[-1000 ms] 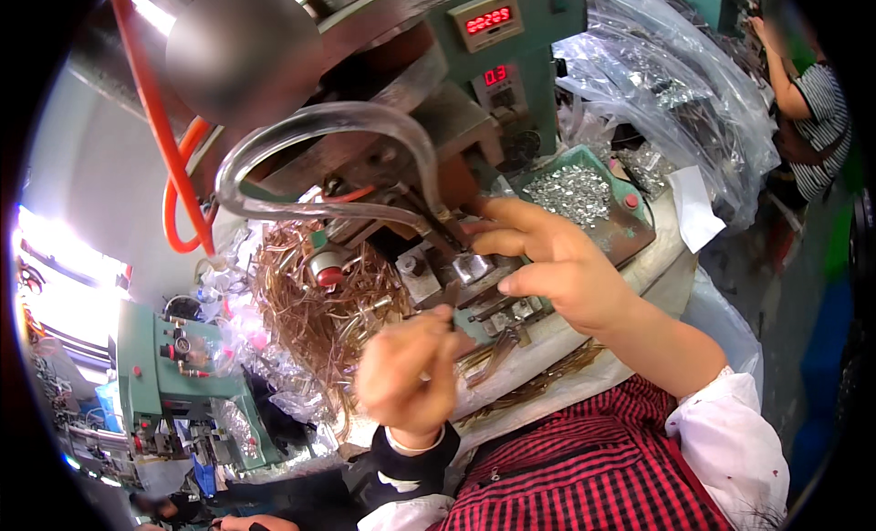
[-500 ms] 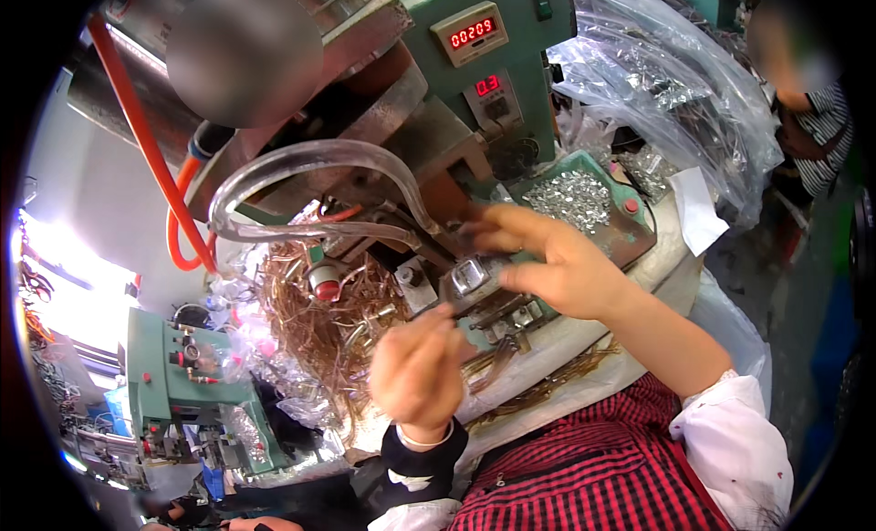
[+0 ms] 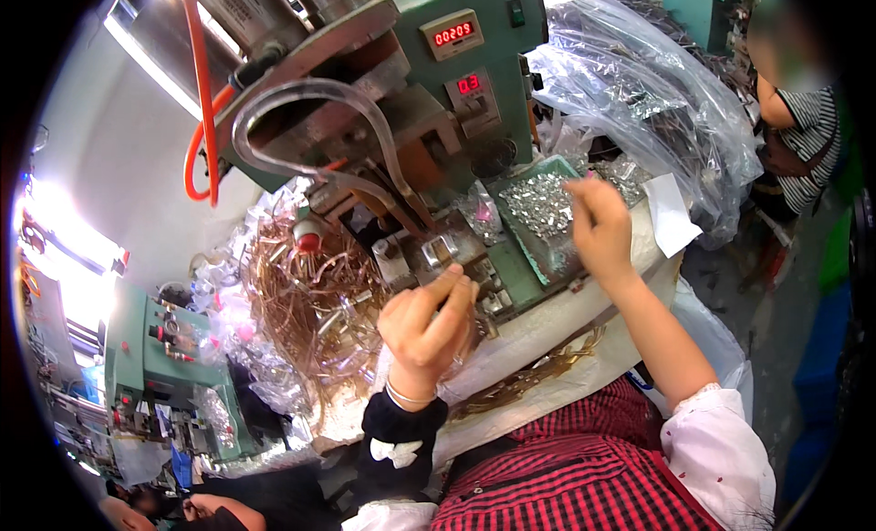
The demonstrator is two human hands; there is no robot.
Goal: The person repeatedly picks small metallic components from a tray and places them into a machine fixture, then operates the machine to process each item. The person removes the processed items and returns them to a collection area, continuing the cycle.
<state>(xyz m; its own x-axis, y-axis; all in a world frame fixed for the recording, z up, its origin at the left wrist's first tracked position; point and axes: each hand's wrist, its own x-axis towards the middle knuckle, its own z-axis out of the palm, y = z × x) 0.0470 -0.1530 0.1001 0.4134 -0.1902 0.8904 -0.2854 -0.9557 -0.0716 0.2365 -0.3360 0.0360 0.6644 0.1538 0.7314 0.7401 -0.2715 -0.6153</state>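
My left hand (image 3: 427, 330) is closed in a pinch, its fingertips at the near edge of a metal fixture (image 3: 456, 248) on the green machine. Whatever the pinch holds is too small or hidden to make out. A small rectangular metal frame piece (image 3: 440, 249) sits on that fixture, just beyond the fingertips. Over the right side of a green tray (image 3: 529, 257) is my right hand (image 3: 604, 234), with its index finger bent and apart from the thumb. Many small shiny metal pieces (image 3: 538, 205) are heaped in the tray, left of this hand.
Brown strips (image 3: 283, 285) pile up left of the fixture beside a red button (image 3: 308, 237). A clear hose (image 3: 383, 134) loops above it. Clear plastic bags (image 3: 657, 102) lie beyond the tray, near white paper (image 3: 671, 213). Another person (image 3: 803, 130) is at far right.
My right hand has moved right, away from the fixture to the tray. My left fingertips have come up to the fixture's near edge. The whole view has shifted slightly.
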